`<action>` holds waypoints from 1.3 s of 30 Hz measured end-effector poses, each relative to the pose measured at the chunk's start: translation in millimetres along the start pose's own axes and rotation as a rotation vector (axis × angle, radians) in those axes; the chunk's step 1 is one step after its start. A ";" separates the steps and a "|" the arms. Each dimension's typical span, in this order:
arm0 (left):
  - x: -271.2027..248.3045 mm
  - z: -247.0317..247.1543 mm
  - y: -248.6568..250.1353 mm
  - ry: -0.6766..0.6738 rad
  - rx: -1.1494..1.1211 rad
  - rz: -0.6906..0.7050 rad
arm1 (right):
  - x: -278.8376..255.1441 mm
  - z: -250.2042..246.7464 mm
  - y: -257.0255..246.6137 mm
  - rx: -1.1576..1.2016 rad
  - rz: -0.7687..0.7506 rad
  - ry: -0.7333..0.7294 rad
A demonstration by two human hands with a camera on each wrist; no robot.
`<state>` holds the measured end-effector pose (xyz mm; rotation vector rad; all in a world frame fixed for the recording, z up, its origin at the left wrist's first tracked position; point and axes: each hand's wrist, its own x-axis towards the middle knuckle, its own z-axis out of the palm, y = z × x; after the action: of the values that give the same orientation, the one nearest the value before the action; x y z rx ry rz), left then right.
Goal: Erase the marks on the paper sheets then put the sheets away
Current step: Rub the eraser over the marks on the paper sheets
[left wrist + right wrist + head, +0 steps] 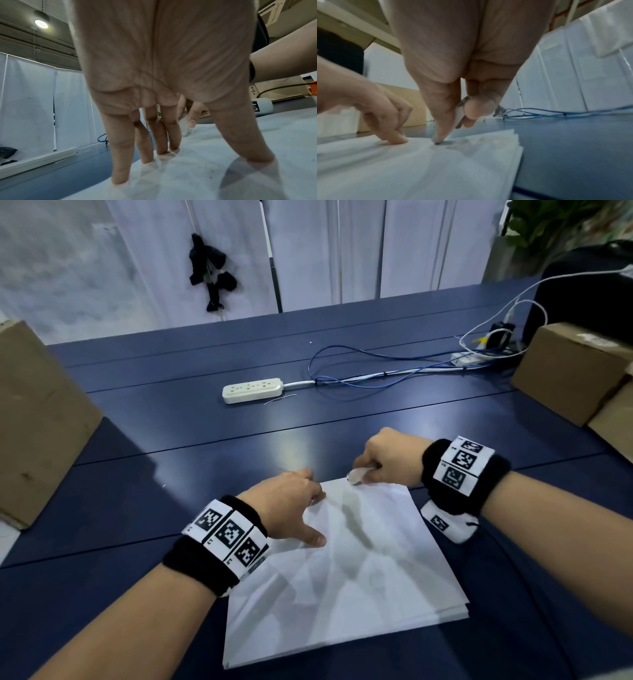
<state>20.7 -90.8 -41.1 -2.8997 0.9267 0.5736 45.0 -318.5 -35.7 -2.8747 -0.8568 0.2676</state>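
Observation:
A stack of white paper sheets (pixel 346 583) lies on the dark blue table (pixel 191 446) in front of me. My left hand (pixel 308 518) presses its straight, spread fingers (pixel 120 155) on the stack's far-left corner. My right hand (pixel 380 460) pinches a small white eraser (pixel 357 475) and holds its smudged tip (pixel 437 142) on the top sheet near the far edge. Faint grey smears (pixel 462 142) show beside the tip, and a faint pencilled circle (pixel 376 578) lies nearer me. In the right wrist view my left hand (pixel 385 115) sits just left of the eraser.
A white power strip (pixel 252 389) and loose blue cables (pixel 376 371) lie further back on the table. One cardboard box (pixel 37 422) stands at the left and others (pixel 575 371) at the right. White curtains hang behind.

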 end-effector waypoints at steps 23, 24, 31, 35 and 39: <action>-0.3 3.0 -1.5 -0.009 -0.011 -0.002 | -9.3 5.3 4.7 0.004 -0.046 -0.031; -1.0 2.4 -1.1 -0.009 -0.013 -0.003 | -5.1 4.0 5.7 -0.003 -0.032 -0.001; -1.5 2.4 -1.3 -0.009 -0.016 -0.002 | -36.0 1.5 -14.5 0.171 -0.114 -0.334; -1.6 1.5 0.3 -0.008 -0.011 -0.001 | -7.9 -2.9 0.8 0.096 0.009 -0.111; -2.0 2.1 -0.8 -0.005 -0.015 0.000 | -0.9 1.8 7.0 0.046 0.004 -0.029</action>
<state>19.0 -88.7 -42.5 -2.9102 0.9256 0.5902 47.7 -324.7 -38.5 -2.8373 -0.8388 0.3260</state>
